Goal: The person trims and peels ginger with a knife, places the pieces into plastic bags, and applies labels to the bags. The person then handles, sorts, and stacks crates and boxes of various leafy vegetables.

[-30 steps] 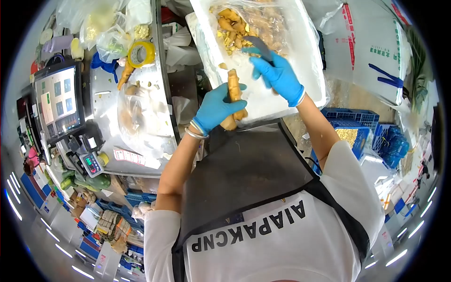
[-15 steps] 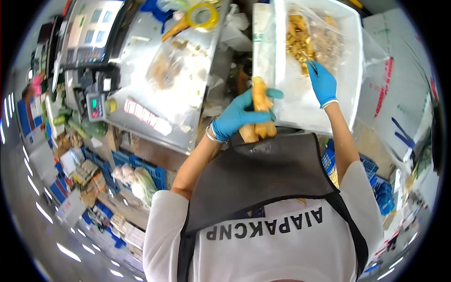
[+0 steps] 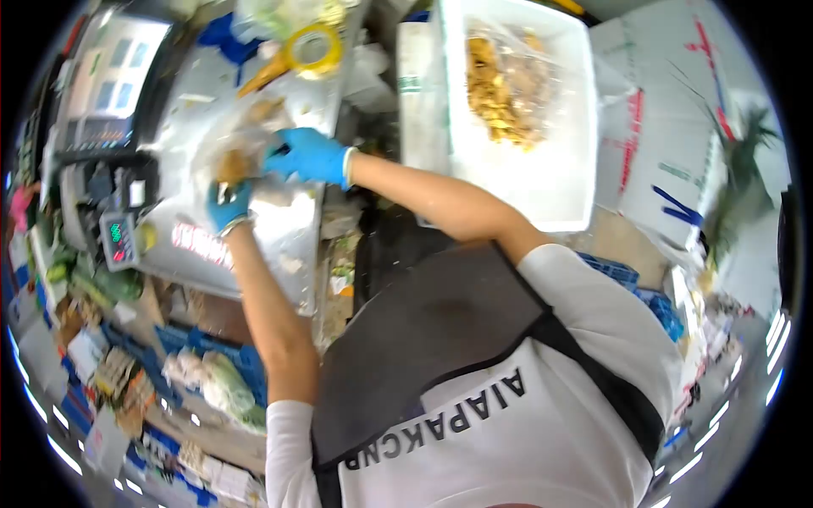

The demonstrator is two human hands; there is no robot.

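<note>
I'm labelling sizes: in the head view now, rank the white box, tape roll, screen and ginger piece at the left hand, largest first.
White box
Screen
Tape roll
Ginger piece, blurred, judged by its visible part

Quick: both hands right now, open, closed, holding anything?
Left hand: at a ginger piece; blur hides whether it is gripping.
Right hand: fingers bent beside the ginger piece; whether it holds anything cannot be told.

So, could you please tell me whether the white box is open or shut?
Open: no lid covers the white box, and ginger pieces and transparent plastic show inside it.
</note>
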